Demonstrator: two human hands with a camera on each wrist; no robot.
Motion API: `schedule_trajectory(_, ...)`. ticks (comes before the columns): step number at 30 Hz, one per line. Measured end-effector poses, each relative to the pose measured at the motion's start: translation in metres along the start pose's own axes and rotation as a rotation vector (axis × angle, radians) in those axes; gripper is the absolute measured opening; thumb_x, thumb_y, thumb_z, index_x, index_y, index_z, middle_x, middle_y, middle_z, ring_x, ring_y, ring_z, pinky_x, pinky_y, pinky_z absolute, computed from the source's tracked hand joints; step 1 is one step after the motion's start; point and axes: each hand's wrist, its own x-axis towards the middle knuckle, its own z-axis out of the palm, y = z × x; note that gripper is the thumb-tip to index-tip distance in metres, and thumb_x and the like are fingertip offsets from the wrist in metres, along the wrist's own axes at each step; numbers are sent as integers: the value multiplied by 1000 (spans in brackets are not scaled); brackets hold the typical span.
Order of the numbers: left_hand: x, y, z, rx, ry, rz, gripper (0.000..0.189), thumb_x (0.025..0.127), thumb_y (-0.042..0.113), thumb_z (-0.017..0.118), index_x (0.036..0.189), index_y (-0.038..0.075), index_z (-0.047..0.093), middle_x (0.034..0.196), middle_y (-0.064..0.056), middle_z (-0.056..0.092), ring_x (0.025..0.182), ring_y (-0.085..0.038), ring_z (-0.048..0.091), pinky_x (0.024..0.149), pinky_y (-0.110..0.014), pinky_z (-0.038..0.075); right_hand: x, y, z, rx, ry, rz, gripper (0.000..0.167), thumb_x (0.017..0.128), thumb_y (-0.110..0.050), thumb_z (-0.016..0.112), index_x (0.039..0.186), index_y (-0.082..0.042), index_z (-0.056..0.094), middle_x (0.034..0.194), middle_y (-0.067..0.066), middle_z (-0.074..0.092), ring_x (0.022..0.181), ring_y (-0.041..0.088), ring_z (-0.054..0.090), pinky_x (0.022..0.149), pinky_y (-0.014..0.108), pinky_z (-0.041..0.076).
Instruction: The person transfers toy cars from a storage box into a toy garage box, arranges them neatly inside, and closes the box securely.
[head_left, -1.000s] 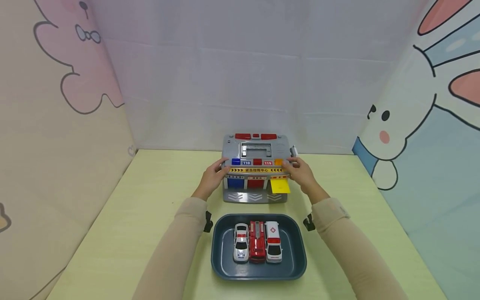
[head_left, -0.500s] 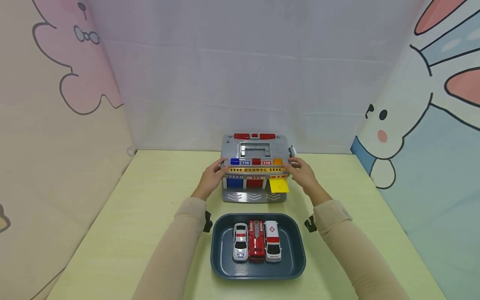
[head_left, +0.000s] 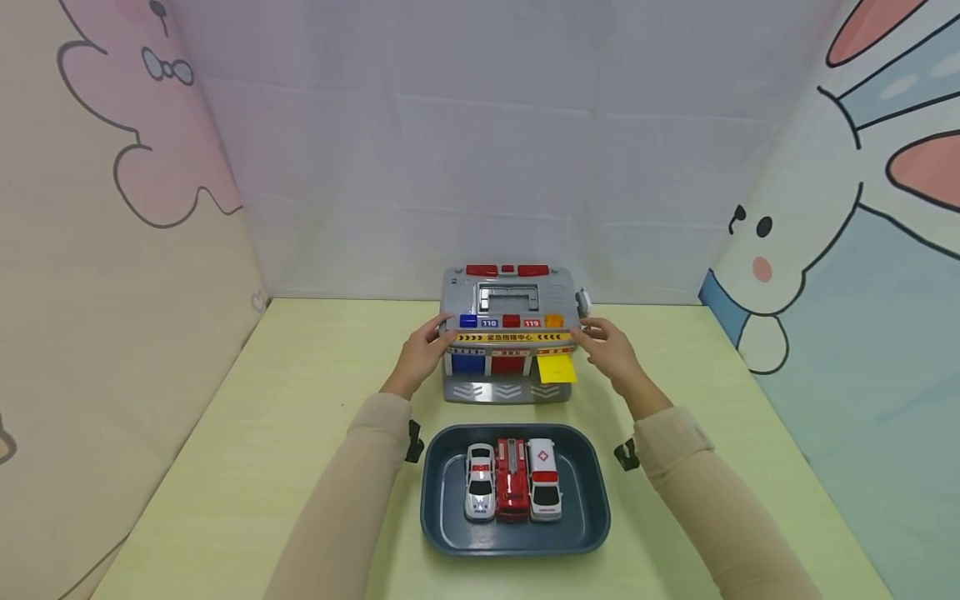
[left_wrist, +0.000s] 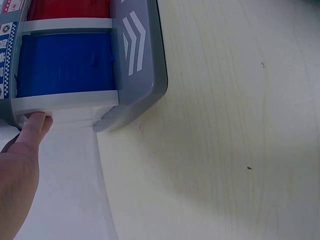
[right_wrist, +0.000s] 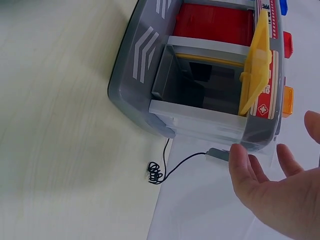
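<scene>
A grey toy rescue garage stands at the back of the table, with blue, red and yellow doors. Its yellow door is swung up, showing a hollow bay behind it; the blue door and red door are down. My left hand holds the garage's left side, thumb at the front edge and fingertips along the side wall. At the right side, my right hand has its fingers loosely spread beside the wall, the fingertips near its upper corner.
A dark blue tray sits in front of the garage. In it lie a police car, a red fire engine and an ambulance side by side. A coiled black cord hangs at the garage's right. A white cloth wall rises behind.
My right hand has eased slightly outward from the garage's right side. The left hand keeps its hold. The whole head view has shifted a little.
</scene>
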Motion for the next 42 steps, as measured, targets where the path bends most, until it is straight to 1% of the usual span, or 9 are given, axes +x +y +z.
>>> schedule_trajectory(6,1,-1,-1,-7,2,-9,49,99,37,57,145,23,47,144,-17,47,127,-31,49,101,-44,43,-7,-1,-2,-30,-10,-25,55,100,-32,57,145,-5,40,144,25,40,126,40,45,101,48,42)
schedule_trajectory(9,0,0,-1,-12,2,-10,49,99,36,57,146,23,47,143,-17,47,126,-31,49,101,-43,43,-12,-2,-3,-24,-16,-43,55,100,-31,57,145,-4,41,143,26,41,126,41,45,102,49,42)
schedule_trajectory(17,0,-3,1,13,-1,24,47,100,35,57,144,22,49,136,-19,53,121,-31,54,97,-45,46,-27,-7,-5,-25,-13,-54,55,100,-33,57,145,-5,41,142,25,41,125,41,46,103,49,41)
schedule_trajectory(22,1,-4,1,-15,-8,24,48,99,38,57,145,23,48,139,-19,50,123,-31,53,99,-45,45,-35,-8,-6,-48,-17,-83,54,100,-34,57,144,-5,43,140,25,43,123,41,48,101,49,43)
schedule_trajectory(25,0,-3,0,-14,-5,26,50,99,39,56,145,23,47,141,-20,48,123,-32,52,100,-46,44,-38,-9,-6,-60,-21,-100,53,100,-32,58,143,-5,43,139,25,44,122,41,48,100,49,43)
schedule_trajectory(29,-1,-2,-1,-9,-7,23,50,100,38,56,146,23,46,142,-20,47,125,-32,51,100,-46,44,-43,-9,-7,-83,-27,-100,53,100,-32,57,143,-5,43,139,25,44,123,41,48,99,50,43)
schedule_trajectory(33,2,-3,-3,-26,-19,21,50,99,39,57,145,24,47,143,-19,47,126,-32,50,101,-45,43,-48,-8,-8,-111,-42,-95,54,100,-34,56,144,-5,42,140,25,44,122,41,49,100,51,43)
schedule_trajectory(38,6,-5,-4,-27,-25,35,52,99,40,57,147,24,46,144,-20,46,126,-33,49,101,-46,43,-54,-7,-8,-119,-56,-100,52,101,-32,56,143,-4,43,138,25,46,121,41,50,99,51,43)
schedule_trajectory(42,4,-5,-3,-29,-32,23,52,99,40,57,147,25,45,143,-19,46,126,-32,50,101,-45,43,-62,-6,-7,-118,-60,-93,52,100,-32,57,143,-5,43,139,25,45,122,41,50,99,51,43)
